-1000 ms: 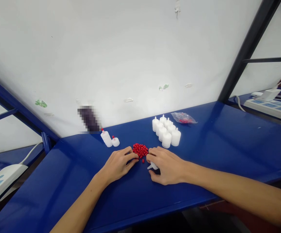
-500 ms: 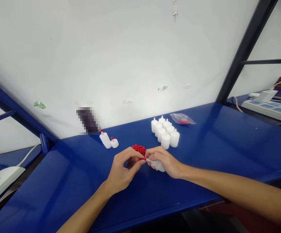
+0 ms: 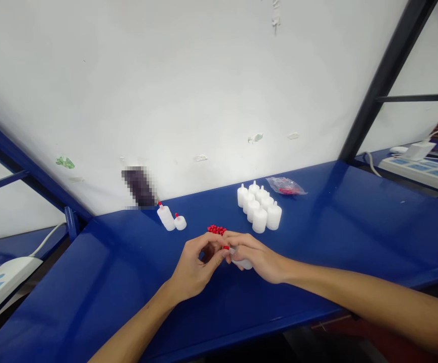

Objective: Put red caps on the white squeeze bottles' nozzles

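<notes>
Between finger and thumb my left hand (image 3: 199,264) pinches a small red cap (image 3: 226,247). My right hand (image 3: 260,257) is wrapped round a white bottle (image 3: 244,263) lying on its side, its nozzle end at the red cap. How far the cap sits on the nozzle cannot be made out. Just behind the hands is a pile of red caps (image 3: 216,230), partly covered by my fingers. Several white bottles (image 3: 259,220) without caps stand in a group behind my right hand. Two white bottles with red caps, one taller (image 3: 166,218) and one shorter (image 3: 180,223), stand at the back left.
A clear plastic bag (image 3: 286,186) with red pieces lies near the wall. A pixelated dark object (image 3: 140,186) leans at the back left. The blue table (image 3: 317,237) has metal frame posts at both sides; power strips (image 3: 425,166) lie beyond them.
My hands have drawn slightly closer together over the bottle and cap, hiding more of the bottle and part of the cap pile. The whole view has shifted a little.
</notes>
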Motion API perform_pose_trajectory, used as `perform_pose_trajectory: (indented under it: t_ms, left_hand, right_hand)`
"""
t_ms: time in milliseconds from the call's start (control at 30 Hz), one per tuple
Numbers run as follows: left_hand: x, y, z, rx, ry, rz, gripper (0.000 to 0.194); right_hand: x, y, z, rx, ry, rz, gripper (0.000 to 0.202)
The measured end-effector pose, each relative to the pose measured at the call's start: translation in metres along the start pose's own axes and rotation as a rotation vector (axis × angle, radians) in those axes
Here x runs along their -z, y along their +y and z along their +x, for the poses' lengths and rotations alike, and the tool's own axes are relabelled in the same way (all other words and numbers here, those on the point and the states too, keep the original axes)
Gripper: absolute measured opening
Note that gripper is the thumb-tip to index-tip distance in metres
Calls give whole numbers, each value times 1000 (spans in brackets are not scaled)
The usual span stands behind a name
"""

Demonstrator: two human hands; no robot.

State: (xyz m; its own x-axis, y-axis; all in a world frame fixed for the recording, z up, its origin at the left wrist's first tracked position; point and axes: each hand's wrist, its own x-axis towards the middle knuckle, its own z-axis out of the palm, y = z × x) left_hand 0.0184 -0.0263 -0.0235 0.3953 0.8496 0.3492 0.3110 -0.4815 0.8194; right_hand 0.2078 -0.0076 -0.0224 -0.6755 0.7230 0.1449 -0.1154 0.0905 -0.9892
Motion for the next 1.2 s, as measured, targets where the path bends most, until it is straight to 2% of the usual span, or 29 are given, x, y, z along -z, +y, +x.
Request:
perform_pose_trajectory:
  t_ms: [100, 300, 400, 633, 733, 800, 867, 900, 967, 1067, 1133, 1200]
  left_hand:
    - [1, 2, 1, 24, -24, 13, 18]
    - [2, 2, 2, -34, -80, 66, 18]
    - [2, 3, 1, -16, -120, 58, 21]
    - [-3, 1, -1, 3, -162, 25, 23]
    - [3, -5, 2, 24, -59, -21, 21]
    - [17, -10, 7, 59, 129, -74, 22]
    - [38, -14, 14, 96, 382, -93, 25]
    - [50, -16, 17, 117, 494, -66, 26]
    - [72, -20, 21, 163, 617, 98, 28]
    - [91, -27, 23, 207, 596, 491, 27]
    - [94, -33, 22, 226, 531, 698, 30]
    - [91, -37, 21, 254, 473, 829, 33]
  right_hand:
    - [-1, -3, 0, -11, -31, -11, 8]
    - [-2, 2, -4, 27, -26, -57, 5]
    - [-2, 7, -5, 47, -34, -200, 27]
    - [-5, 13, -3, 106, -4, -231, 41]
    - [-3, 12, -1, 148, 32, -253, 41]
    - [0, 11, 1, 138, 73, -301, 40]
    - [3, 12, 3, 104, 109, -349, 38]
    - [4, 13, 4, 84, 123, -359, 37]
    - [6, 15, 4, 63, 148, -366, 37]
    - [6, 16, 3, 81, 224, -370, 41]
    - [4, 15, 1, 108, 278, -387, 41]
    - [3, 12, -2, 132, 279, -410, 39]
